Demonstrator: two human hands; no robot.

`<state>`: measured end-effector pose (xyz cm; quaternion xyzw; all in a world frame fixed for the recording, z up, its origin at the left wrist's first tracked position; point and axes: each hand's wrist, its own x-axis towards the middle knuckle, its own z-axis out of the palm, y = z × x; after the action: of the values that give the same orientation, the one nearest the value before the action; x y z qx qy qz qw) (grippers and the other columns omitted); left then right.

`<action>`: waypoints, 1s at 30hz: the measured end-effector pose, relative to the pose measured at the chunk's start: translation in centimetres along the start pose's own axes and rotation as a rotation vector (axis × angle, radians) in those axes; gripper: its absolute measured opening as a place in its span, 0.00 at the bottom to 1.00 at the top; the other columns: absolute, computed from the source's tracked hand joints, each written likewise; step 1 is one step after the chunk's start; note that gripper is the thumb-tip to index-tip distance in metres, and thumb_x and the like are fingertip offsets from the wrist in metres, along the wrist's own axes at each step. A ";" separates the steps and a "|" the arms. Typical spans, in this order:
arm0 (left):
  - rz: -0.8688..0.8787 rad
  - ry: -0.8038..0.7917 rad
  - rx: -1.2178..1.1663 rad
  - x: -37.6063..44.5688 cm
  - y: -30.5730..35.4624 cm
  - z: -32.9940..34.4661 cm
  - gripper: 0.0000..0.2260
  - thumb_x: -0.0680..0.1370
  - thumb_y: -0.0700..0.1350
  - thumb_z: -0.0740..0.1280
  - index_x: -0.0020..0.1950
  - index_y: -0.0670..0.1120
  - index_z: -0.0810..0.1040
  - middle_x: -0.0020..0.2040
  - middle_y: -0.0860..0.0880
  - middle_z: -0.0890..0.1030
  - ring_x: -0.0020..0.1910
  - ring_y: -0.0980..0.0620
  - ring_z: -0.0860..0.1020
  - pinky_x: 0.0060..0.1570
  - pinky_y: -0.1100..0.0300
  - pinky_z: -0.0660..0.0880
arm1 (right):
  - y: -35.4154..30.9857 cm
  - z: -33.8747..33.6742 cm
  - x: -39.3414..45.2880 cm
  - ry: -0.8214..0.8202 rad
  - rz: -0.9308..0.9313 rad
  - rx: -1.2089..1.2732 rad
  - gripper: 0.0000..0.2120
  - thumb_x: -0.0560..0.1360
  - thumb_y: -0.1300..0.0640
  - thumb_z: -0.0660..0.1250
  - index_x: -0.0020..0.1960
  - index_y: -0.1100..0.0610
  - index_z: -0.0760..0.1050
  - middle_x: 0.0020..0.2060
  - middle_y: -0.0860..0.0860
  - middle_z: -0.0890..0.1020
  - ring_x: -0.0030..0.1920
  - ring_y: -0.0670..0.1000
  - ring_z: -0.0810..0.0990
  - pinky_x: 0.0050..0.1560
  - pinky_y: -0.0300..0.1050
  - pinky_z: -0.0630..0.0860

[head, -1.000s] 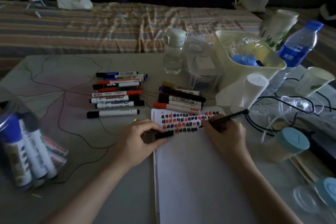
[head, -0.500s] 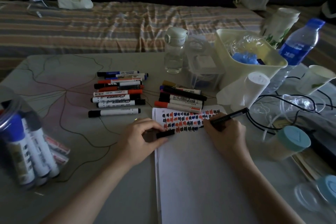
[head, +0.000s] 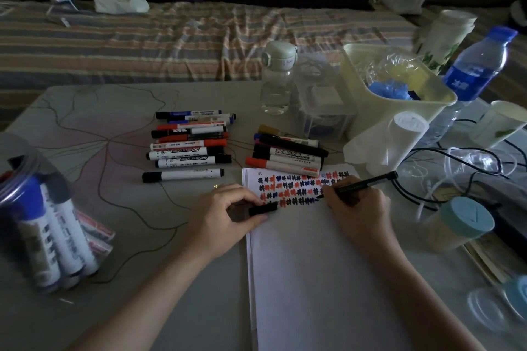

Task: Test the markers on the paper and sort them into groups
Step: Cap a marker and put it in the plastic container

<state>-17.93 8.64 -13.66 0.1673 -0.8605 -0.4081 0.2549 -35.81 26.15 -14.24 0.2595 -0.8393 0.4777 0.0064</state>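
Black pen [head: 362, 183] gripped in the right hand [head: 353, 208] has dropped its tip to the paper's [head: 313, 265] far edge, starting another test mark; the left hand [head: 225, 214] pinches the cap [head: 263, 208] at the sheet's left edge.

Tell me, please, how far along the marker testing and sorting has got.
Well underway. Done: rows of red, blue and black test marks fill the top of the white paper, and two groups of capped markers lie above it. In hand: the right hand writes with a slim black marker; the left hand pinches its black cap. Left: markers in the clear plastic jar.
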 end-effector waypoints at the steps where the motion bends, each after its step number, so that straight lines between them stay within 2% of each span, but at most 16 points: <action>1: 0.001 0.000 0.004 0.0 0.0 0.0 0.09 0.68 0.46 0.78 0.47 0.48 0.84 0.46 0.56 0.82 0.49 0.58 0.79 0.51 0.53 0.78 | 0.0 0.1 0.0 -0.005 0.001 -0.006 0.08 0.71 0.49 0.73 0.33 0.46 0.79 0.28 0.47 0.82 0.34 0.45 0.79 0.32 0.29 0.69; 6: 0.013 -0.008 0.007 0.0 -0.1 0.0 0.09 0.68 0.46 0.77 0.47 0.48 0.84 0.46 0.56 0.83 0.49 0.59 0.80 0.51 0.53 0.78 | 0.1 0.1 -0.1 -0.004 -0.018 -0.002 0.09 0.70 0.55 0.74 0.33 0.52 0.78 0.27 0.50 0.79 0.28 0.44 0.71 0.30 0.34 0.68; 11: 0.012 -0.003 0.003 0.1 -0.1 0.1 0.09 0.68 0.46 0.78 0.46 0.48 0.84 0.46 0.56 0.82 0.49 0.58 0.79 0.51 0.52 0.78 | -0.3 0.0 0.0 0.001 -0.011 0.017 0.08 0.71 0.54 0.74 0.35 0.51 0.80 0.29 0.50 0.81 0.30 0.43 0.73 0.31 0.34 0.69; 15: 0.021 -0.009 0.023 0.1 -0.2 0.0 0.09 0.69 0.47 0.77 0.47 0.48 0.84 0.46 0.56 0.83 0.49 0.58 0.80 0.51 0.53 0.78 | -0.4 0.0 -0.1 0.004 0.015 0.023 0.07 0.69 0.57 0.73 0.34 0.54 0.78 0.27 0.53 0.79 0.28 0.43 0.70 0.29 0.36 0.68; 18: 0.014 -0.011 0.024 0.1 -0.3 0.1 0.07 0.70 0.46 0.76 0.47 0.48 0.84 0.46 0.56 0.82 0.48 0.59 0.79 0.50 0.59 0.78 | -0.3 -0.3 0.4 0.043 0.036 0.086 0.07 0.71 0.55 0.74 0.35 0.53 0.80 0.27 0.49 0.80 0.28 0.40 0.73 0.30 0.34 0.70; 20: -0.023 -0.003 -0.018 0.1 -0.2 0.0 0.07 0.71 0.44 0.75 0.48 0.48 0.84 0.46 0.55 0.83 0.47 0.59 0.80 0.48 0.62 0.78 | -0.7 -0.5 0.5 0.039 0.063 0.176 0.07 0.73 0.54 0.74 0.37 0.53 0.81 0.26 0.46 0.80 0.27 0.38 0.74 0.28 0.29 0.70; 22: -0.068 0.004 -0.071 -0.2 0.3 -0.3 0.06 0.73 0.42 0.74 0.49 0.50 0.83 0.46 0.55 0.83 0.45 0.60 0.80 0.46 0.64 0.77 | -1.2 -0.9 0.5 0.016 0.108 0.238 0.08 0.73 0.53 0.74 0.37 0.53 0.81 0.25 0.43 0.80 0.26 0.38 0.75 0.28 0.29 0.70; 25: -0.135 0.001 -0.156 -1.1 2.4 -1.9 0.06 0.74 0.41 0.72 0.47 0.53 0.81 0.44 0.57 0.83 0.44 0.60 0.81 0.46 0.65 0.77 | -3.2 -2.3 0.3 -0.067 0.207 0.306 0.06 0.74 0.51 0.73 0.41 0.53 0.82 0.25 0.44 0.79 0.27 0.42 0.75 0.29 0.35 0.72; 27: -0.161 0.014 -0.214 -1.7 4.3 -3.3 0.07 0.76 0.42 0.71 0.46 0.55 0.80 0.43 0.58 0.84 0.45 0.61 0.81 0.47 0.68 0.76 | -5.4 -3.2 0.2 -0.065 0.193 0.353 0.04 0.74 0.52 0.73 0.43 0.52 0.81 0.26 0.45 0.79 0.27 0.43 0.75 0.30 0.38 0.74; 30: -0.229 0.092 -0.317 -2.7 7.4 -5.4 0.08 0.77 0.42 0.69 0.44 0.56 0.81 0.40 0.58 0.84 0.41 0.59 0.81 0.43 0.66 0.77 | -10.2 -3.7 -1.0 -0.054 0.144 0.460 0.04 0.74 0.53 0.74 0.43 0.53 0.81 0.27 0.46 0.80 0.27 0.44 0.76 0.29 0.37 0.74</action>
<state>-13.21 11.13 -5.75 0.2404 -0.7484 -0.5565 0.2690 -31.37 25.41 -4.35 0.2062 -0.7246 0.6484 -0.1096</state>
